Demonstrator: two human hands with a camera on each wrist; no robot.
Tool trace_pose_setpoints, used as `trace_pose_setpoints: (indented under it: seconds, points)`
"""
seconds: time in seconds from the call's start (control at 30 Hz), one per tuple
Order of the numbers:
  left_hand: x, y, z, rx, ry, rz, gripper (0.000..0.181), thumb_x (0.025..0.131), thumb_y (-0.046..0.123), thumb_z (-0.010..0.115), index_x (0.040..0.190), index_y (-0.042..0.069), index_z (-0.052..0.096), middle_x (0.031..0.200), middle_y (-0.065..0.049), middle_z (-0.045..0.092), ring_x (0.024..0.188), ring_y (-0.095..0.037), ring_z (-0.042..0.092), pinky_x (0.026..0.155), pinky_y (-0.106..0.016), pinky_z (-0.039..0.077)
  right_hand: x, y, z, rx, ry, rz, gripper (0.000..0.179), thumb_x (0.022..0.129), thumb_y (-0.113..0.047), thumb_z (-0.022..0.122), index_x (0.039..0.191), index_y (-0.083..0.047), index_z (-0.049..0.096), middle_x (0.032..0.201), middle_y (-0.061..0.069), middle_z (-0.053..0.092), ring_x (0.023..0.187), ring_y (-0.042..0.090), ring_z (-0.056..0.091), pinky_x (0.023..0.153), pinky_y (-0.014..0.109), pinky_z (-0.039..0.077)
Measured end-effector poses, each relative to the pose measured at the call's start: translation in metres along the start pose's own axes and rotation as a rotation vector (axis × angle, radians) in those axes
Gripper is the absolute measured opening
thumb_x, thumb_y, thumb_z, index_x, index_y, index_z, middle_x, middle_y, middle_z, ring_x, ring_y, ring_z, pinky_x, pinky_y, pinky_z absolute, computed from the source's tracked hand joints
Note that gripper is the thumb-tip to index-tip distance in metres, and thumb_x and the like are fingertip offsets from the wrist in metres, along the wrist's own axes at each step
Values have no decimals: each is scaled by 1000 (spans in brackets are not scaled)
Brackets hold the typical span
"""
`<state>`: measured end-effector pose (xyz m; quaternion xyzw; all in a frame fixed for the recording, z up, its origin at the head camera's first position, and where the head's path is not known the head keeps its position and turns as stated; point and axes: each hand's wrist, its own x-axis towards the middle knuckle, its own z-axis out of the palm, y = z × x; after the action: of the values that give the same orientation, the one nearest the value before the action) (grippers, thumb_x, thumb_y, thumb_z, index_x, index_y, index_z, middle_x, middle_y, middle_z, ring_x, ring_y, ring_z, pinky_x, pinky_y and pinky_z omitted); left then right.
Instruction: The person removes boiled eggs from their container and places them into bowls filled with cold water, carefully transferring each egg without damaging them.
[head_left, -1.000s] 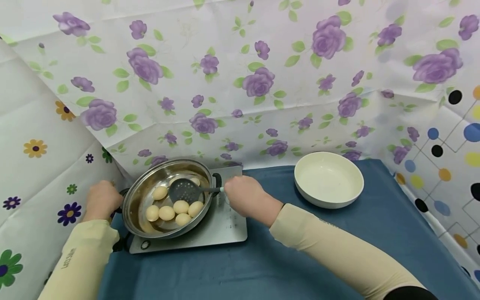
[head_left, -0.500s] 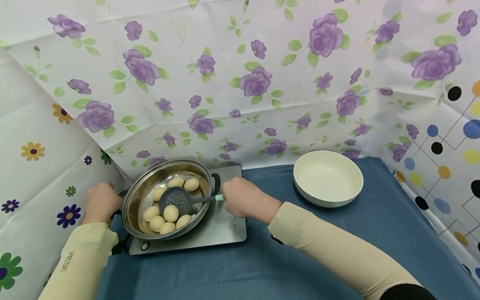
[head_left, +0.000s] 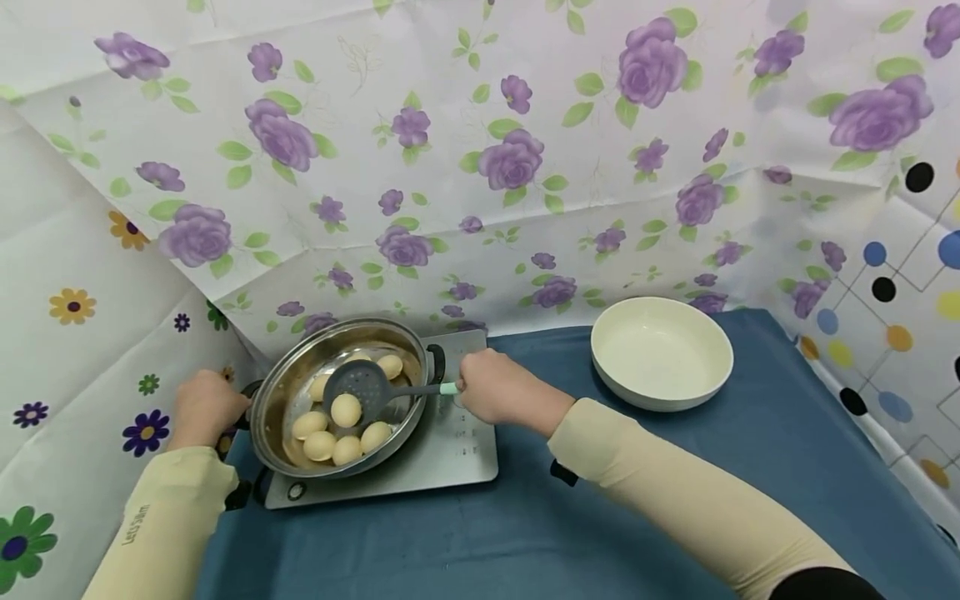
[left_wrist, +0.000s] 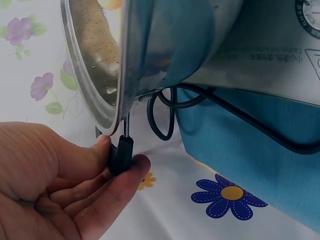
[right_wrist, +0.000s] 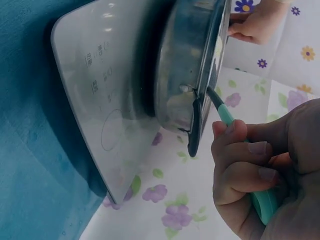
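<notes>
A steel pan (head_left: pixel 264 433) with black side handles holds several pale eggs (head_left: pixel 319 446). My left hand (head_left: pixel 206 408) grips its left handle; in the left wrist view thumb and fingers pinch the black handle (left_wrist: pixel 121 156). My right hand (head_left: pixel 506 390) holds a skimmer (head_left: pixel 360 382) with a dark perforated head and a mint-green grip (right_wrist: pixel 264 205), fingers curled round it. One egg (head_left: pixel 346 410) sits on the skimmer's head, inside the pan. Part of the back eggs is hidden behind the skimmer.
Under the pan lies a flat silver induction cooker (head_left: pixel 457 450), with a black cord (left_wrist: pixel 250 122) at its left. A cream bowl (head_left: pixel 662 354) stands on the blue tablecloth (head_left: pixel 600 517) at the right. Flowered sheets (head_left: pixel 450 108) rise behind and on the left.
The skimmer has dipped among the eggs, moving left and toward the front, then shifted slightly back right. An egg now lies on it. The left hand stays on the handle.
</notes>
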<state>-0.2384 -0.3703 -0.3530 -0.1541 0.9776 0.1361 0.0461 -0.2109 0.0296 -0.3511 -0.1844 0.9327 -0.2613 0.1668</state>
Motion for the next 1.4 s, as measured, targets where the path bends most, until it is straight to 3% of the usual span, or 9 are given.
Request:
trace_pose_setpoints:
  seconds: [0.1,0.2,0.53,0.97,1.2,1.4]
  points:
    - [1,0,4,-18,1,18,29,78,20,67,62,-4,60,56,-14,59,53,-26,55,46,-34,44,-3,6,-6,23,1,19,28,98,-19,41,80,-13,62,59,3,46,38,10,29,38,23,29]
    - [2,0,4,-31,-2,20,31,79,21,68,62,-4,63,54,-12,60,52,-25,57,46,-34,44,-5,11,-14,30,15,12,31,99,-19,39,82,-12,64,55,1,43,40,11,29,40,24,30]
    - [1,-4,-3,-94,-55,-17,28,81,17,66,73,-9,64,54,-13,62,46,-20,61,47,-35,49,-9,21,-24,54,53,22,34,99,-22,39,82,-13,66,49,0,40,40,11,30,42,25,32]
    - [3,-3,-1,-102,-61,-25,28,82,18,66,73,-9,65,55,-13,62,47,-20,61,47,-35,49,-12,30,-27,87,44,65,29,99,-22,42,99,-9,68,53,1,44,41,12,31,42,25,31]
    - [0,0,-1,-122,-41,-40,27,82,16,65,75,-10,65,56,-15,62,46,-20,60,47,-36,50,-18,33,-34,110,54,61,28,99,-24,44,87,-13,67,50,0,37,40,12,25,40,25,27]
    - [-1,-2,1,-87,-15,-22,28,81,17,65,72,-9,65,54,-13,61,46,-21,59,45,-35,48,-29,34,-40,158,69,54,35,98,-24,45,66,-16,55,51,-1,32,41,13,24,43,26,27]
